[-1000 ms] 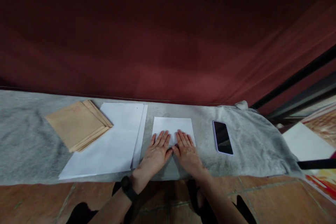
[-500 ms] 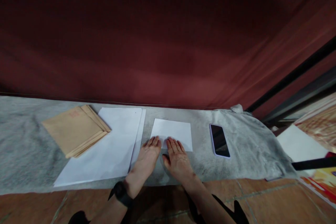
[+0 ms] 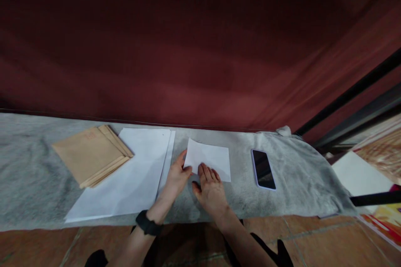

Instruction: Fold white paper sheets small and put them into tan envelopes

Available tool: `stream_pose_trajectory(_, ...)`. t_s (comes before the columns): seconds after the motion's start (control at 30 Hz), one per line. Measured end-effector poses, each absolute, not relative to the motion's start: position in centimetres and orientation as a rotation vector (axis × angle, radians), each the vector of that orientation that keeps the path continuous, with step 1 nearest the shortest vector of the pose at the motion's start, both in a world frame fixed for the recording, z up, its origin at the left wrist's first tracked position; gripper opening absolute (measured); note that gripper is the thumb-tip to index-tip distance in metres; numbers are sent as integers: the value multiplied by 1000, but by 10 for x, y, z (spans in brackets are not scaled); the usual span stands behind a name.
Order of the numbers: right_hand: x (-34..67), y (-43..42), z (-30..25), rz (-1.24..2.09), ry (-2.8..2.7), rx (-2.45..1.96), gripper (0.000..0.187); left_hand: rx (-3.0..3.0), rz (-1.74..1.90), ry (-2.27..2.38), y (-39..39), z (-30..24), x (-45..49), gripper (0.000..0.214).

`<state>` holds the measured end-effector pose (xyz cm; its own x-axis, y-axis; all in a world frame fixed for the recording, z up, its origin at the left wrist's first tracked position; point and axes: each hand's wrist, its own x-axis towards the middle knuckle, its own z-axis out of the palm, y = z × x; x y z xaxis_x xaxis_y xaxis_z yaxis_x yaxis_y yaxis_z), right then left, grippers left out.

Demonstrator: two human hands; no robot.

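white paper (image 3: 214, 156) partly under fingers (image 3: 207, 172)

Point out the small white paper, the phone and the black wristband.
Small white paper (image 3: 211, 158): head view, middle of its uncovered face.
Phone (image 3: 263, 170): head view, middle of its dark screen.
Black wristband (image 3: 148, 222): head view, middle of the band.

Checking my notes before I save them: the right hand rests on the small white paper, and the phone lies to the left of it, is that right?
Not quite: the head view shows the phone to the right of the small white paper, on which the right hand rests.
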<state>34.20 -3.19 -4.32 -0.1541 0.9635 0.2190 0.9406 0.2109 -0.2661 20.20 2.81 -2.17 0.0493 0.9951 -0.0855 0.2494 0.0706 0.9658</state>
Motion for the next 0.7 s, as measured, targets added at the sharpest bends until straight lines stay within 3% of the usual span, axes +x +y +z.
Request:
stream_pose_trajectory(0.2,371,-12,-16,386,-1588,-1610,41,1186,1208,1038,12,14,219,68)
stream_pose_trajectory(0.4,392,7,-12,844,-748,-1165,24,745,1051,1267,4,-8,231,64)
stream_pose_trajectory(0.57,382,-2,-34,1085,-556,-1026,15,578,1016,1135,2,-18,239,76)
stream_pose_trajectory(0.7,382,-9,-39,1147,-498,-1045,19,561,1051,1117,9,-20,235,59)
